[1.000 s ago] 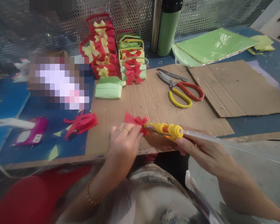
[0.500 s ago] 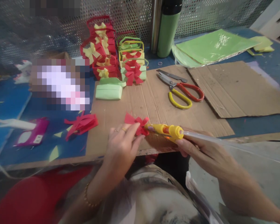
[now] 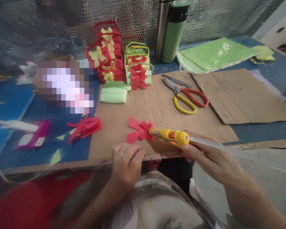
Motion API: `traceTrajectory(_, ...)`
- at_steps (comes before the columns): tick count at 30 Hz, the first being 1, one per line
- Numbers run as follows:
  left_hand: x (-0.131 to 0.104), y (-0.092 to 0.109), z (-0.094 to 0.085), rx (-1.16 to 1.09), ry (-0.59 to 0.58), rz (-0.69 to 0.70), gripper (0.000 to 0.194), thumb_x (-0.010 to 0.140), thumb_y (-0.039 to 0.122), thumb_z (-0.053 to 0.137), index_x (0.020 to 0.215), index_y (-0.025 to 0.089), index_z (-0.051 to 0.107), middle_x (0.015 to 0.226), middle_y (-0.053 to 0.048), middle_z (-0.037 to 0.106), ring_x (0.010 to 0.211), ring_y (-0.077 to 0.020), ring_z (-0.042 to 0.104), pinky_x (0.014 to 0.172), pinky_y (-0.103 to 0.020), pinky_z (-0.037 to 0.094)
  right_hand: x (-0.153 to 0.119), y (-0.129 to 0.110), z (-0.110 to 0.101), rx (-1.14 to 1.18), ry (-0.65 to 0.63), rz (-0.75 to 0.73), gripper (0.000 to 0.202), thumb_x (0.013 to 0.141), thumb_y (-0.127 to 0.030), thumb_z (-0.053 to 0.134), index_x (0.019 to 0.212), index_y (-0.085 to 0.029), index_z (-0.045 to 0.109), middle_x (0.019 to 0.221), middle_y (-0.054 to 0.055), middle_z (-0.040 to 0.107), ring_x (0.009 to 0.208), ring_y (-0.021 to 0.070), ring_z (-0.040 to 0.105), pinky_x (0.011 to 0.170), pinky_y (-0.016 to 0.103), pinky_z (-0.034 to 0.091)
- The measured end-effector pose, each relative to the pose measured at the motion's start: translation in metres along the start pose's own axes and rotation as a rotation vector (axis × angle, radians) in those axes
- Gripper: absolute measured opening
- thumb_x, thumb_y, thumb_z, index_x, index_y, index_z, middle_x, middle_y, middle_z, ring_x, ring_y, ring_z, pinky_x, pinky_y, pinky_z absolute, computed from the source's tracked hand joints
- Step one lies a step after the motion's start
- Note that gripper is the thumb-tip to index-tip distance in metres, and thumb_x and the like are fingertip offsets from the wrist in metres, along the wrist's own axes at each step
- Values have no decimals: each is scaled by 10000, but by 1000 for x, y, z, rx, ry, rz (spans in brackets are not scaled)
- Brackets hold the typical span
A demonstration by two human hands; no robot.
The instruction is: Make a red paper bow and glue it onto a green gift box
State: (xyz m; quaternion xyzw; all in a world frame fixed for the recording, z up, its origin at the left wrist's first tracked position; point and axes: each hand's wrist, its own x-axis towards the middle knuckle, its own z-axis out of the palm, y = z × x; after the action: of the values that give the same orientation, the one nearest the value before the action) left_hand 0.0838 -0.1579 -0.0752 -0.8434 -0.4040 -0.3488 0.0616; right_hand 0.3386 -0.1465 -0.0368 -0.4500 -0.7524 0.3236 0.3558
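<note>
In my right hand (image 3: pixel 207 159) is a yellow hot glue gun (image 3: pixel 173 136), with a long clear glue stick (image 3: pixel 216 147) sticking out of its back. The nozzle meets the right side of a red paper bow (image 3: pixel 140 130) lying on the cardboard. Just below the bow, at the table's front edge, my left hand (image 3: pixel 128 160) rests with its fingers curled in and nothing visible in them. A pale green folded paper box (image 3: pixel 113 93) lies farther back, and a bundle of red paper bows (image 3: pixel 85 127) is off to the left.
Small red paper baskets (image 3: pixel 109 54) and green and yellow ones (image 3: pixel 138 68) stand at the back. Scissors (image 3: pixel 184 95) lie beside a loose blade (image 3: pixel 177 81). Behind are bottles (image 3: pixel 173 41), green paper sheets (image 3: pixel 219 54) and a second cardboard piece (image 3: pixel 245 95). A purple packet (image 3: pixel 35 135) is left.
My left hand has let go of the red bow and drawn back toward the table's front edge, its fingers now curled. The glue gun's tip is still at the bow.
</note>
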Motion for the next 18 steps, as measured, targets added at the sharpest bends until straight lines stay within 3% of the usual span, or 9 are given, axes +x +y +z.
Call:
traceTrajectory(5,0,-5,8,67,6,23,238,903,5,548,959,176,704,845,-70,752,759,-198,647,713,-353,474,-2,1,0,-16,-4,6,493,1104,-471,413,692,-221,519,679,7,558,574,132,521,515,266,412)
traceTrajectory(18,-2,-5,12,52,27,28,225,934,21,520,934,153,702,834,-77,743,767,-202,621,723,-350,453,1,-5,0,-98,39,5,553,1087,-546,400,659,-218,518,658,2,546,532,118,504,482,251,419)
